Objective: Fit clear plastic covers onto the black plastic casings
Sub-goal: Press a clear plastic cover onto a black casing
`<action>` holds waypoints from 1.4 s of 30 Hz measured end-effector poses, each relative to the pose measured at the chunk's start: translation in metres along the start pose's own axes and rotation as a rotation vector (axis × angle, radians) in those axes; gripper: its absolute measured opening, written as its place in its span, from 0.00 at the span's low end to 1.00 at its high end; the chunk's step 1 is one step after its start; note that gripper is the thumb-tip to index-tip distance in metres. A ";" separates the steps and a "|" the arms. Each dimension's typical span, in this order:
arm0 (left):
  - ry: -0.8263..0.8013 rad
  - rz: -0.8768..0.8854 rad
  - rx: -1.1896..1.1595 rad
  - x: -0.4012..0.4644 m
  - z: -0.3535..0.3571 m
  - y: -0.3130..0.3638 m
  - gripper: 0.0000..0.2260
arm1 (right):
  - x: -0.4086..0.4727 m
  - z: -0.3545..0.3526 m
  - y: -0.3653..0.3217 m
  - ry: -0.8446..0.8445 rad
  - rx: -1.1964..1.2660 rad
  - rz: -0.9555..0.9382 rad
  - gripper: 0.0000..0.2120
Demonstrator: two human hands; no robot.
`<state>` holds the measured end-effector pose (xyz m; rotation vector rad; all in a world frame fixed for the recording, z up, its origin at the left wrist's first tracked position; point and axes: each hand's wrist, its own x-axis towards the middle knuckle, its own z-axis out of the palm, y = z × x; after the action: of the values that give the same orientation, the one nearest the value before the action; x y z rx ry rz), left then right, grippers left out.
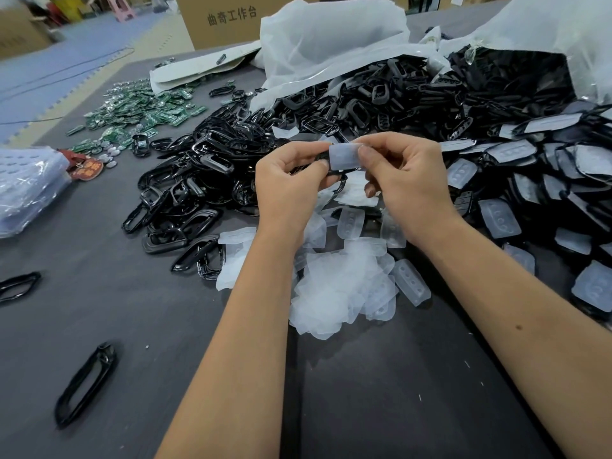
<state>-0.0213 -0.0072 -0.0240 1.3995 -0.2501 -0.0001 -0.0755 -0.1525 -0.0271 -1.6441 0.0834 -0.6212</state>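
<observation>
Clear cover (pixel 344 156) pinched by right hand (pixel 402 187) against black casing (pixel 334 175) gripped by left hand (pixel 291 187); spare covers (pixel 344 286) heaped at 6 o'clock.

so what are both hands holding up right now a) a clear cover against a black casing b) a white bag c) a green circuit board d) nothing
a: the left hand and right hand pinch a clear cover over a black casing above the piles.
</observation>
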 end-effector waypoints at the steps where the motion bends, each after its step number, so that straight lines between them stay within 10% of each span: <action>1: 0.000 -0.011 -0.011 0.000 0.000 0.000 0.11 | -0.001 0.000 0.000 -0.004 -0.023 -0.005 0.04; 42: -0.041 0.029 0.031 -0.004 0.003 -0.001 0.08 | -0.002 0.004 -0.004 0.194 -0.277 -0.005 0.08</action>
<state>-0.0253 -0.0099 -0.0251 1.4275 -0.3061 -0.0010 -0.0762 -0.1478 -0.0245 -1.8459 0.3189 -0.8004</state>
